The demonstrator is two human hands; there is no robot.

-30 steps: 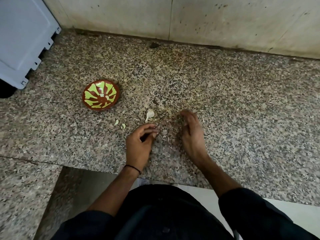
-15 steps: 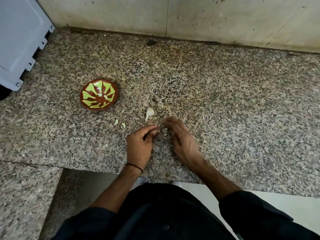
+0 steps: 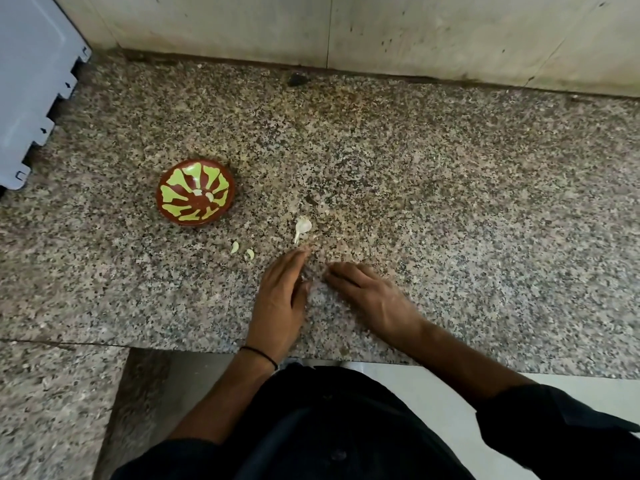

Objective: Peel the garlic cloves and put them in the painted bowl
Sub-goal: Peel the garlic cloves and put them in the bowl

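Garlic cloves [image 3: 235, 248] lay in 3 spots. 2 small pale ones sat on the bench [image 3: 450, 202], just near and right of the painted bowl [image 3: 164, 206], probably parked there so a short reach would drop them in. 2 more pale pieces [image 3: 209, 196] lay inside the bowl near its middle, and these looked already peeled. A larger piece [image 3: 302, 226] with a papery tail lay further right, just beyond the left fingertips; whether it was an unpeeled clove or only shed skin was unclear.

Both hands were low over the bench at its near edge, turned toward each other. The left hand [image 3: 278, 296] had its fingers stretched almost straight toward the far side, with nothing plainly gripped. A pale fleck beside its thumb was too blurred to identify. The right hand [image 3: 370, 296] lay flat, fingers straight and pointing left, holding nothing. That posture suggested sweeping or gathering scraps between the palms rather than peeling.

A thin black wristband [image 3: 260, 355] circled the left wrist. A grey plastic panel [image 3: 31, 81] stood at the far left, against the stained wall [image 3: 450, 36].
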